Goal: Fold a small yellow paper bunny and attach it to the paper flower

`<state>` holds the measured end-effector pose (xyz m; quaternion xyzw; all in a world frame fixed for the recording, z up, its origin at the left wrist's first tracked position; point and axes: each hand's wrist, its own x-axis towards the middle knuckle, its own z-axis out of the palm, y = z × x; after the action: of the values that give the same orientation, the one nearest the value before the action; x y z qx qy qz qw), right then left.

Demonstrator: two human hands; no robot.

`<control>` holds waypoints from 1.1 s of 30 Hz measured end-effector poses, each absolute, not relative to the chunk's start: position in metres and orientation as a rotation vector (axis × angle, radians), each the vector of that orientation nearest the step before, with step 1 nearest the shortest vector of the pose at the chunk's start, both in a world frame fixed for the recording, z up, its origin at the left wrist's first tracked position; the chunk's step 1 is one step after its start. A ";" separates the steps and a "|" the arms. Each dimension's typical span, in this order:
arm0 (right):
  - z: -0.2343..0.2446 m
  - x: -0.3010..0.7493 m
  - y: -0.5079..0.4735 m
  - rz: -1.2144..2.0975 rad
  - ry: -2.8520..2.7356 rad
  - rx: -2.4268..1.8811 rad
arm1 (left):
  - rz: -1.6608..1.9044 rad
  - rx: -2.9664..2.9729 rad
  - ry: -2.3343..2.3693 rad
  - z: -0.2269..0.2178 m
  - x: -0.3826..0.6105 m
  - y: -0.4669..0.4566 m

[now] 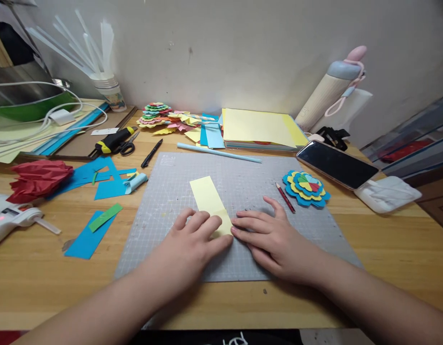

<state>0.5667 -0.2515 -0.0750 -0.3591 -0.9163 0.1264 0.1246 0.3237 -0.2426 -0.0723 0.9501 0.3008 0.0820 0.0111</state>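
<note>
A grey cutting mat [164, 191] lies on the wooden desk [387, 249]. On the mat: a red pencil [285, 197], just beside a layered paper flower [306, 188]. Behind it: a phone [336, 164], a stack of coloured paper [259, 129], a pale blue stick [218, 153]. Left side: blue paper scraps [95, 179], scissors [128, 143], a black pen [151, 153], a glue gun [9, 218], red tissue paper [36, 176].

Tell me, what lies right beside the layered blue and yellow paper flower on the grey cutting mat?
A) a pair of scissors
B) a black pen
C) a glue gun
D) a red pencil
D: the red pencil lies just left of the layered blue and yellow paper flower, at the right edge of the grey cutting mat; the other tools lie over on the table's left side.
</note>
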 end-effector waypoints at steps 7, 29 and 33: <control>-0.077 0.567 -0.251 0.372 -2.662 -1.051 | 0.274 3.004 1.020 -0.074 0.322 -0.249; -0.076 0.567 -0.252 0.438 -2.651 -1.071 | 0.213 3.022 1.108 -0.067 0.293 -0.266; -0.065 0.563 -0.249 0.505 -2.648 -1.097 | 0.228 2.904 1.100 -0.052 0.294 -0.261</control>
<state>0.5629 -0.2490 -0.0654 -0.3743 -0.9038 0.1723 0.1152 0.2940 -0.2607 -0.0516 0.9326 0.3532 0.0732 0.0139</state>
